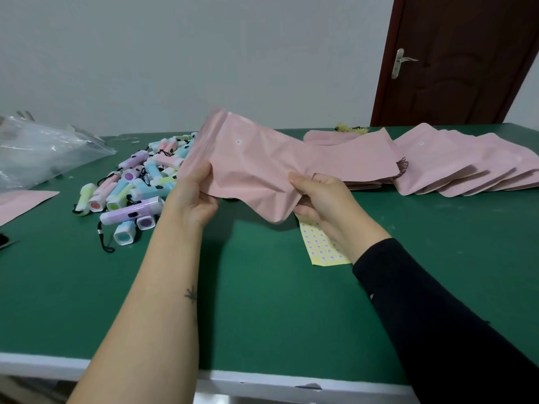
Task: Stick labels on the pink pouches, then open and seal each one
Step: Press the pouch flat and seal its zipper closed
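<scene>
I hold a pink pouch (256,167) up over the middle of the green table (262,301). A small round white label (239,142) sits near its upper part. My left hand (194,196) grips the pouch's left edge, thumb on the front. My right hand (323,199) grips its lower right part, where the material is creased. A yellow sheet of small labels (320,246) lies on the table under my right hand and wrist. A row of overlapping pink pouches (455,167) lies at the right, one with a white label (421,143).
A pile of pastel mini flashlights (137,185) with black straps lies left of centre. A clear plastic bag (38,153) is at the far left, with another pink pouch (20,204) in front of it. A brown door (466,59) stands behind the table at the right.
</scene>
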`<state>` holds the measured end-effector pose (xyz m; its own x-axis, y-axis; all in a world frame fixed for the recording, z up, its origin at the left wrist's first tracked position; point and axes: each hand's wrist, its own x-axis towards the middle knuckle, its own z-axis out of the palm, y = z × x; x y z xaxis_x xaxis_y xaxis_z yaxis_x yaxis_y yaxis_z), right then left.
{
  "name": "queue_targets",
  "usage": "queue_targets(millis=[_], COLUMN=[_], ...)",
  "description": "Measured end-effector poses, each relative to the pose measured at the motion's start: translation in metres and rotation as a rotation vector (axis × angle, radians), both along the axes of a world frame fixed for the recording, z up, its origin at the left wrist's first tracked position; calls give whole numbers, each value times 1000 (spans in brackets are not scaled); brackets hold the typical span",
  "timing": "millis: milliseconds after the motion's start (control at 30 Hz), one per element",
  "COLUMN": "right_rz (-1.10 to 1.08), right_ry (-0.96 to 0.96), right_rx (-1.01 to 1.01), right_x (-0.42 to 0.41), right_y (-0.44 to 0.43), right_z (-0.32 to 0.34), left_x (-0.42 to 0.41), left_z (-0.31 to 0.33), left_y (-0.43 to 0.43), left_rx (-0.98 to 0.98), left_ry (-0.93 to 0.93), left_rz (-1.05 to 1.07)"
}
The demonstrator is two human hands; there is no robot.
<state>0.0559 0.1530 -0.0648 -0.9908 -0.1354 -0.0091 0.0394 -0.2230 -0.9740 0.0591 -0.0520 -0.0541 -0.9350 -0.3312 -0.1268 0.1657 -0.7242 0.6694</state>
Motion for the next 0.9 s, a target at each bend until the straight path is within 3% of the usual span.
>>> queue_targets(millis=[133, 300, 467, 667, 800, 900], right_rz=[-22, -159, -29, -99, -190, -345], right_ry=[33, 50, -60, -20, -36, 54], right_rx=[-129, -49, -98, -132, -137, -67], right_x=[0, -3, -1, 0, -2, -8], right_y=[10, 13, 8, 9, 10, 22], right_z=[5, 3, 0, 2, 3, 7], left_x=[-2, -3, -3, -3, -3, -5], left_z=[1, -2, -4, -5, -7, -9], left_y=[8, 18, 25, 29, 25, 24], left_rx=[82, 121, 235, 219, 62, -263], left_ry=[9, 20, -1, -59, -110, -142], left_rz=[9, -27, -15, 56, -23, -61])
